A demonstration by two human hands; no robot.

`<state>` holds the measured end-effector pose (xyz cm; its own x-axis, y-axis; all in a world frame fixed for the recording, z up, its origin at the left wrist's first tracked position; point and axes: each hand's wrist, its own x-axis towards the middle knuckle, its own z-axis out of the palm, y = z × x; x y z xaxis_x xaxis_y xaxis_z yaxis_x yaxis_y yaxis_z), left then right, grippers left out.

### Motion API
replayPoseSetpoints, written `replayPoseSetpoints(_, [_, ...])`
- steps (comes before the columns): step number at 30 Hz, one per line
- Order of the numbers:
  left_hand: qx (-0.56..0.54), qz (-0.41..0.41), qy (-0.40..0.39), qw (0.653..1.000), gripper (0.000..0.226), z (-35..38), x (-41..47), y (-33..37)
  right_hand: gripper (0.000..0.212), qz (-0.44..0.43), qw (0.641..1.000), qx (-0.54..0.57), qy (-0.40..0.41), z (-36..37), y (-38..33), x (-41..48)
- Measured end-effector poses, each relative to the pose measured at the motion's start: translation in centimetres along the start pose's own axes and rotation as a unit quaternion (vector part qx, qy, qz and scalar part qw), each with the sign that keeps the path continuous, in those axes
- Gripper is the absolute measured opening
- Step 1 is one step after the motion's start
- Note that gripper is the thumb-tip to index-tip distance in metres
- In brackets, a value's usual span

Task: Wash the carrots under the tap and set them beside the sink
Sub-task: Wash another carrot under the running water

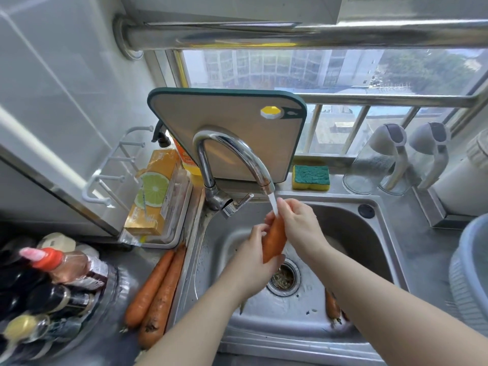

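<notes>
Over the sink [375,233], left hand [253,262] grips the carrot [274,241] low, right hand [298,223] its top, under the tap [237,151].

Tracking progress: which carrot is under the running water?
The carrot gripped by the left hand and right hand under the tap; two carrots lie on the counter left of the sink, another carrot inside it.

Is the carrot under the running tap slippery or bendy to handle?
Probably slippery: tap water runs over the carrot. Likely stiff: it lies straight between the left hand and right hand. Round and tapered, it may roll if set down.
</notes>
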<state>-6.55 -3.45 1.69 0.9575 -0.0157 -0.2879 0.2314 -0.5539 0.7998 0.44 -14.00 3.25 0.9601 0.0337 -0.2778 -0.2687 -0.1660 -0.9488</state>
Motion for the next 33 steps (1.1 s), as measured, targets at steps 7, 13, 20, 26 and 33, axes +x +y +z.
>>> replayPoseSetpoints(7, [0.037, 0.061, 0.051, 0.996, 0.05, -0.3, 0.4, -0.9, 0.025, 0.116, 0.954, 0.264, -0.077, -1.8, -0.1, 0.4])
replayPoseSetpoints(13, [0.032, 0.07, 0.09, 0.993, 0.051, 0.8, 1.1, -0.1, 0.026, 0.03, 0.995, 0.048, -0.084, -1.9, 2.3, -1.1])
replayPoseSetpoints(20, [0.056, 0.093, 0.105, 0.988, 0.052, 0.7, 0.7, -0.3, 0.019, -0.089, 0.991, -0.097, 0.011, -1.8, 1.5, -1.0])
replayPoseSetpoints(26, [0.085, 0.096, 0.084, 0.988, 0.056, 0.3, 0.0, -0.9, 0.028, -0.026, 0.997, -0.034, 0.061, -0.8, 1.9, -0.5])
replayPoseSetpoints(33, [-0.129, -0.009, -0.051, 0.99, 0.051, -1.6, 0.0, -1.7, 0.02, 0.041, 0.973, 0.061, -0.221, -3.7, 2.0, -0.3])
